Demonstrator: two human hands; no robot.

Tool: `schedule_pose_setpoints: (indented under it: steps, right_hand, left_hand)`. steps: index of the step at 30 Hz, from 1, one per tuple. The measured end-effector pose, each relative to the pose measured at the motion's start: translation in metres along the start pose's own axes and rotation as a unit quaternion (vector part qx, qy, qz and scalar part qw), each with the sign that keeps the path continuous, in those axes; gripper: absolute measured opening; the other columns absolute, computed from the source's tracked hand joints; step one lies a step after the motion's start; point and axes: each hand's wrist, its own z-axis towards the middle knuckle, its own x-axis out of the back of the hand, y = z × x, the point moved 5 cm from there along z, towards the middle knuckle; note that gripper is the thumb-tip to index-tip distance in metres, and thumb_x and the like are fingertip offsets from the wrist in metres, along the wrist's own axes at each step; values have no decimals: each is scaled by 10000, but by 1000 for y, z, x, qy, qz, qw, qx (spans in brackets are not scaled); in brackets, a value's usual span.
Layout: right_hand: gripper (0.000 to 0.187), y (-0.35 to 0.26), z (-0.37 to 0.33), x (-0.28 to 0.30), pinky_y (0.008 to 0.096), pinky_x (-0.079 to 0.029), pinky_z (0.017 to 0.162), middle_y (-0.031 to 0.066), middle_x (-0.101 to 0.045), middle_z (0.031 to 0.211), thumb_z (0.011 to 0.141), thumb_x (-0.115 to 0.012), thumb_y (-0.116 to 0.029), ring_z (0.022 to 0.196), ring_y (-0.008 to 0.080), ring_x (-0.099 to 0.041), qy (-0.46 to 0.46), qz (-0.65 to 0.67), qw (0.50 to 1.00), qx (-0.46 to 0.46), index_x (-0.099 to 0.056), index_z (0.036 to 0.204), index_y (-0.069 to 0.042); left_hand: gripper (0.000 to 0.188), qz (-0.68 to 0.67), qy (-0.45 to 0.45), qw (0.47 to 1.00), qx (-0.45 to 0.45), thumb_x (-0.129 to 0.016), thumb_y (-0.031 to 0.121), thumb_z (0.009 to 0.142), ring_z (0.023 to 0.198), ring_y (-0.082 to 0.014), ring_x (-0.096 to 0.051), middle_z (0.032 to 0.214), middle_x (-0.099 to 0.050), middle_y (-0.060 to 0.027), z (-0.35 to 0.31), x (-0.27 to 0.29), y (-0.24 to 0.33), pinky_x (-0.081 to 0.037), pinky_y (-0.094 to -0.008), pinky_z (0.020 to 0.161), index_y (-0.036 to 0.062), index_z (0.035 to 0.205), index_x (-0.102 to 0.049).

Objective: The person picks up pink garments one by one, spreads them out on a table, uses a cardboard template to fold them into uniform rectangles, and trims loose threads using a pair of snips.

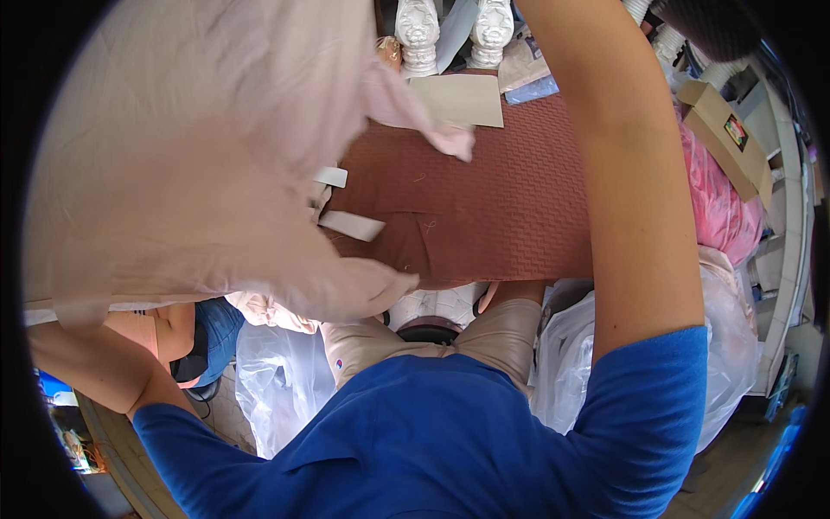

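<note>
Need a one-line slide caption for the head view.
Pale pink fabric garment lifted above a brown woven-textured mat, both forearms raised.

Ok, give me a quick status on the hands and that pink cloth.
Both hands out of view, arms raised. Pink cloth held up, hanging over the brown mat. Cloth hides the left side of the mat; white tags dangle from it.

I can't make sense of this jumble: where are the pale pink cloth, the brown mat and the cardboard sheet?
pale pink cloth (pixel 190 147), head view, middle of the raised fabric.
brown mat (pixel 493 199), head view, bare centre.
cardboard sheet (pixel 462 99), head view, its middle.
</note>
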Motion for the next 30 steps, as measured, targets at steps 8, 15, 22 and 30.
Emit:
schedule_pose_setpoints:
  steps: [8, 15, 22, 30]
  right_hand:
    - [406, 54, -25, 2, 336, -486, 856, 99, -555, 1206, 896, -527, -60, 1041, 194, -570, -44, 104, 992, -47, -514, 1302, -75]
    - [400, 220, -110, 119, 244, -535, 806, 73, -601, 1139, 881, -541, 22, 964, 143, -622, 43, 88, 971, -218, -556, 1270, -71]
    - [315, 381, -269, 217, 292, -491, 865, 119, -698, 1082, 801, -556, 14, 966, 206, -662, 229, -278, 905, -226, -698, 1075, -52]
    - [598, 324, -356, 152, 356, -468, 945, 245, -639, 1128, 812, -700, -399, 1112, 316, -601, 122, -261, 746, -600, -592, 1162, 73]
  left_hand:
    - [238, -273, -153, 928, 202, -487, 249, 993, 671, -111, -586, 794, -605, -54, -69, -190, -64, -476, -293, 599, 36, 1053, -577]
    - [163, -336, -306, 849, 271, -491, 174, 1004, 542, -123, -607, 641, -601, -37, -153, -341, -97, -481, -273, 529, 37, 1049, -569]
    - [181, -343, -352, 856, 162, -543, 172, 962, 919, -281, -649, 942, -649, -135, -245, -433, -127, -508, -365, 802, 68, 1103, -585]
    - [226, 105, -164, 919, 342, -558, 168, 880, 1010, -317, -513, 1075, -529, -165, -284, -216, -276, -427, -413, 888, 34, 1062, -569]
